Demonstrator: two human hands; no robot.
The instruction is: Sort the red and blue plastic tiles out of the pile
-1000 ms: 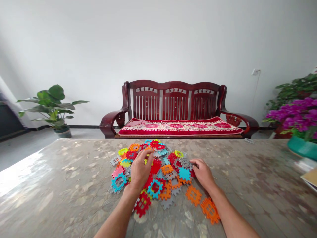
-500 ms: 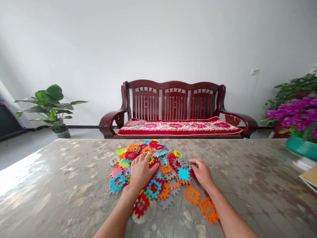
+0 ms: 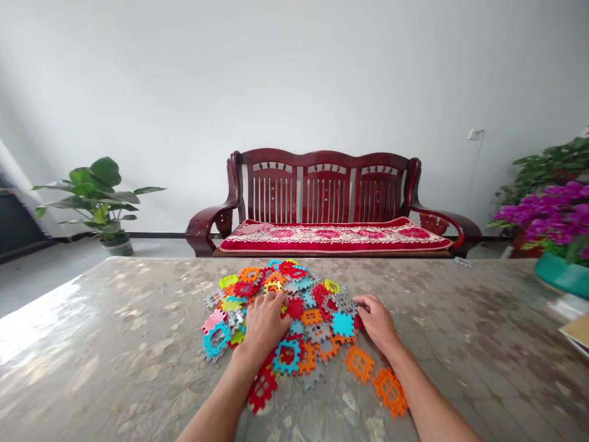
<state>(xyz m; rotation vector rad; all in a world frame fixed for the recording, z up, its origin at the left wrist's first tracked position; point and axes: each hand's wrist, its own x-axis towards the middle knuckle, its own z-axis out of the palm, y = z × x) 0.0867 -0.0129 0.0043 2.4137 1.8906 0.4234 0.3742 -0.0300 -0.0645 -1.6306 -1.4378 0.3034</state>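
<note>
A heap of flat, toothed plastic tiles [image 3: 294, 307] in red, orange, blue, grey, yellow and pink lies on the marbled table [image 3: 115, 344]. My left hand [image 3: 264, 325] rests palm down on the middle of the heap, its fingers bent over a red tile [image 3: 294, 307]. At the heap's right edge my right hand [image 3: 377, 320] has its fingers curled against the tiles beside a blue tile [image 3: 343, 323]. What either hand grips is hidden. Two orange tiles [image 3: 359, 362] lie apart beside my right forearm.
Behind the table stands a dark red wooden bench [image 3: 329, 205] with a red patterned cushion. A potted green plant [image 3: 99, 199] is on the floor at left. On the table's right end sit purple flowers in a teal pot [image 3: 559, 273], with papers [image 3: 575, 325] nearby.
My left hand has drawn back toward me over the heap and its fingers have curled. Tiles under it shifted a little. My right hand has stayed in place.
</note>
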